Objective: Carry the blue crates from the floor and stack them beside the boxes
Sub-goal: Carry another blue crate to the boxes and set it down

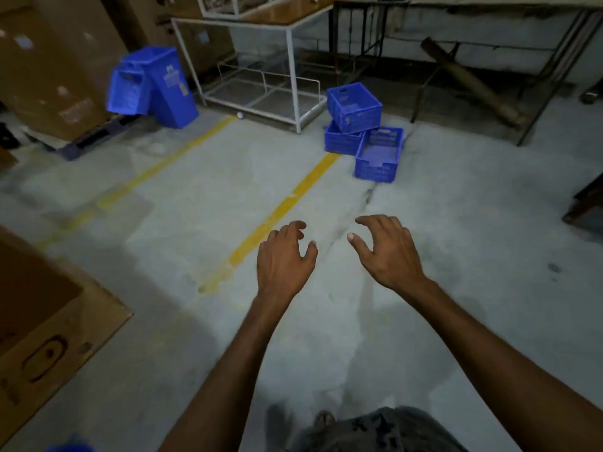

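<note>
Three blue plastic crates with slotted, lattice-like walls sit together on the grey concrete floor (456,256), far ahead and a little to the right. The open shallow blue crate (378,154) lies nearest, flat on the floor with its empty inside showing. Just behind it and to the left is another low blue crate (341,141), and a deeper blue crate (354,107) rests tilted on top of that one, its handle slot facing up and away. They stand beside the corner leg of a white metal-framed rack (290,76) with a wire lower shelf.

Farther left, a stack of blue crates (153,86) leans at an angle beside the tall brown cardboard boxes (49,66), which rest on a dark pallet. Two yellow painted lines (284,207) run across the floor between the two groups. A flat brown cardboard sheet (49,337) lies at the near left.

Both bare arms reach forward, low over the floor and well short of the crates. The left hand (285,256) is palm down, fingers loosely curled and spread, thumb out to the right, holding nothing. The right hand (385,249) mirrors it, palm down, fingers hooked and parted, thumb pointing left, also empty. The two thumbs are near each other but apart.
</note>
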`<state>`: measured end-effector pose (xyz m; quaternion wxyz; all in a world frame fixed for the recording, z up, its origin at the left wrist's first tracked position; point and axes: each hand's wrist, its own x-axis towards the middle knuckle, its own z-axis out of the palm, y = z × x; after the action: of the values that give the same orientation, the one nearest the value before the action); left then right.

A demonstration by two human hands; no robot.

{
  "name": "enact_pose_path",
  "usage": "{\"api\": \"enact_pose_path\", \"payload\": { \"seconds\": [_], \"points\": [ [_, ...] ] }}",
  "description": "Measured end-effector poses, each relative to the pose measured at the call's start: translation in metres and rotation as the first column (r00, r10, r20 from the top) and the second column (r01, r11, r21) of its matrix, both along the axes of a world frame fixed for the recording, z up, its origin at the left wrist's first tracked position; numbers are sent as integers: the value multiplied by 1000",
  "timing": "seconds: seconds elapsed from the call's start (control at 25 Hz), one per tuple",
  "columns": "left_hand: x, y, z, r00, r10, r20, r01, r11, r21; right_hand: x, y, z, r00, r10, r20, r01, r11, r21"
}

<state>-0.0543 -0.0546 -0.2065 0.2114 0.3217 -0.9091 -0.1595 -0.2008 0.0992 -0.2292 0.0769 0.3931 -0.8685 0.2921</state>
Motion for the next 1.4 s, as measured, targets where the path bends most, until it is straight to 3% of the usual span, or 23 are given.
{"api": "enact_pose_path", "payload": {
  "seconds": [0.32,0.56,0.88,1.24,1.4],
  "points": [
    [-208,-118,0,982,-185,-33,185,983,-12,-180,-85,0,987,-151,58,149,988,31],
    [-411,-200,-16,979,-200,-50,202,978,44,-385,-158,-10,985,-161,63,157,986,60],
    [-617,-314,-9,985,-170,3,170,984,47,-605,-281,4,990,-120,71,113,988,102],
    [-847,-496,-25,985,-174,4,163,933,321,-821,-446,-21,970,-163,180,142,982,126],
    [-941,-569,-23,992,-93,-80,122,826,550,-909,-496,-7,952,-222,211,202,973,111]
  ]
}}
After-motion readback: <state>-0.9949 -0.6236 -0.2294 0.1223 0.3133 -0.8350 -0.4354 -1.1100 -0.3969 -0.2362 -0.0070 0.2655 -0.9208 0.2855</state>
